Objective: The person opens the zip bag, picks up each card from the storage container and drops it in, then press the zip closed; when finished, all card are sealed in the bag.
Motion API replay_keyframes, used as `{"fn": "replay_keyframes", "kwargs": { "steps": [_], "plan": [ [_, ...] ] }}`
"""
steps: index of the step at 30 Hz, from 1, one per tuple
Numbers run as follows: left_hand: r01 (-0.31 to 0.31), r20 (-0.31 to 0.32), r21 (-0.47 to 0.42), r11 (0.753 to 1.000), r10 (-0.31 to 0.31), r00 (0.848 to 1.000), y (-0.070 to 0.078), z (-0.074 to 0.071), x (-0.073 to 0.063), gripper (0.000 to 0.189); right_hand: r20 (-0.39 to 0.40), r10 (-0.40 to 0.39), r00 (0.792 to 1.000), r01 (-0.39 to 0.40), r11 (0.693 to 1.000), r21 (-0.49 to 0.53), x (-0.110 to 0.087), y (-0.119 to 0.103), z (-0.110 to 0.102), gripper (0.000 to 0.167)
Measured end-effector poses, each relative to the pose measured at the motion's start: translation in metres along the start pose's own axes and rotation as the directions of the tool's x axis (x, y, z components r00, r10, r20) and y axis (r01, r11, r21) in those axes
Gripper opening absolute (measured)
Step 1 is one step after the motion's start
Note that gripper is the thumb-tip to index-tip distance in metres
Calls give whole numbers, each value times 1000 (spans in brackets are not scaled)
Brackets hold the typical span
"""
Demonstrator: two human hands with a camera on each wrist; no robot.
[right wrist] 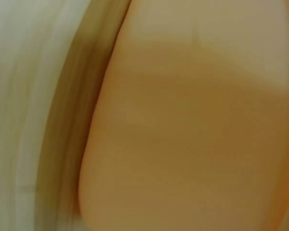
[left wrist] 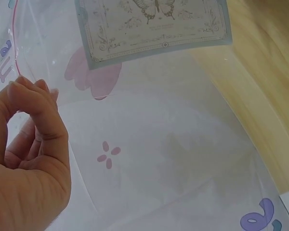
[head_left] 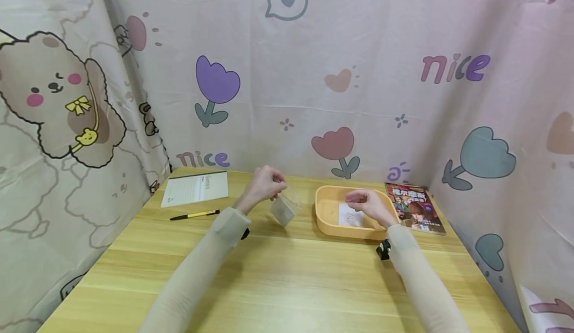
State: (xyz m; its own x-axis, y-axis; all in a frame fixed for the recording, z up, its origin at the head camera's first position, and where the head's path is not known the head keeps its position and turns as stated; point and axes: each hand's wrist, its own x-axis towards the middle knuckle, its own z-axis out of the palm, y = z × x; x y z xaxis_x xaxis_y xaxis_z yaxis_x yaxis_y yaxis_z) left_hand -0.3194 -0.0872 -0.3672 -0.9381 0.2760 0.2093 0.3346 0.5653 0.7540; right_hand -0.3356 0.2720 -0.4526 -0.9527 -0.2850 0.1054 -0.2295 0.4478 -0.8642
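My left hand (head_left: 265, 186) pinches the upper edge of a clear zip bag (left wrist: 149, 144) between thumb and fingers, near its pink seal line. A pale card (head_left: 283, 212) hangs low in the bag over the table. In the left wrist view that card (left wrist: 156, 26) shows a butterfly print and a grey-blue border. My right hand (head_left: 371, 207) hovers above a yellow-orange tray (head_left: 332, 229), fingers bent toward the left with nothing visible between them. Inside the tray lies another white printed card (head_left: 350, 216), partly covered by the hand. The right wrist view is blurred and shows the tray (right wrist: 183, 144) alone.
A notebook (head_left: 195, 189) lies at the back left, with a yellow-and-black pen (head_left: 195, 215) in front of it. Right of the tray a colourful magazine (head_left: 419, 211) touches the tray's side in view. Printed curtains (head_left: 287, 74) hang behind the wooden table (head_left: 287, 283).
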Motion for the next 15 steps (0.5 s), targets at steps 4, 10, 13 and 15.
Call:
{"fn": "replay_keyframes", "kwargs": {
  "steps": [4, 10, 13, 15],
  "plan": [
    [0, -4, -1, 1000, 0, 1000, 0, -1, -1, 11, -8, 34, 999, -34, 999, 7, -2, 3, -7, 37],
    [1, -3, -3, 1000, -1, 1000, -2, -2, 0, 12, -13, 52, 999, -52, 999, -6, 0, 9, -13, 39],
    [-1, -5, 0, 1000, 1, 1000, -2, -2, 0, 11, -7, 42, 999, -42, 998, -46, 1, 14, -16, 41],
    [-6, -13, 5, 1000, 6, 1000, -1, -3, -1, 11, 1, 35, 999, -35, 996, -78, 3, 15, -17, 41]
  ]
}}
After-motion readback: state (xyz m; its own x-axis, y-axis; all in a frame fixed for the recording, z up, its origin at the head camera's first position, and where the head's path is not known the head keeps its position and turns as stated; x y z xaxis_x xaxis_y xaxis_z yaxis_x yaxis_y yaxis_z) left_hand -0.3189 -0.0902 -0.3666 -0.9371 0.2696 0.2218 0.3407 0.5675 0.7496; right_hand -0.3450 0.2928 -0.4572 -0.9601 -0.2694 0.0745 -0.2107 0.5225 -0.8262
